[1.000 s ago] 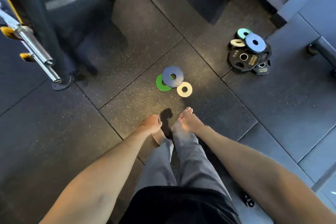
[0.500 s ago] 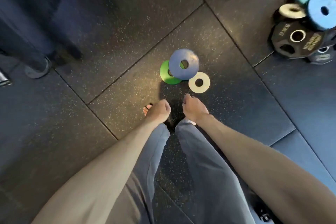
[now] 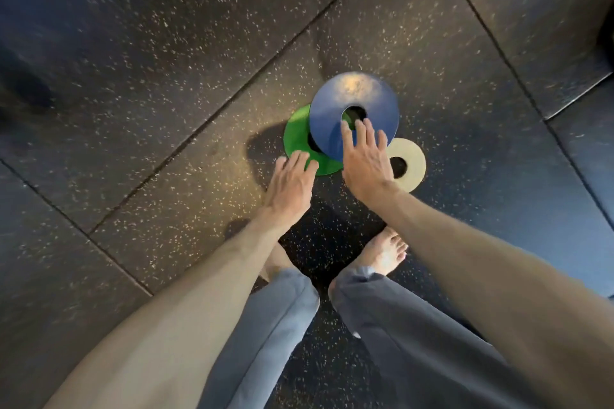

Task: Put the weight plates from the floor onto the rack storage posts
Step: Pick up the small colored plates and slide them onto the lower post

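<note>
Right grip (image 3: pixel 363 159) spread wide over blue plate (image 3: pixel 335 109); left grip (image 3: pixel 292 183) wide at green plate (image 3: pixel 297 139).

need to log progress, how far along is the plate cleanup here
Nothing looks done in this view: the blue plate, green plate and pale plate all lie on the floor, blue overlapping green. In hand: the right hand reaches with spread fingers to the blue plate's hole, the left hand to the green plate's edge; neither grips yet. Left: lifting all three and racking them; the rack is out of view.
</note>
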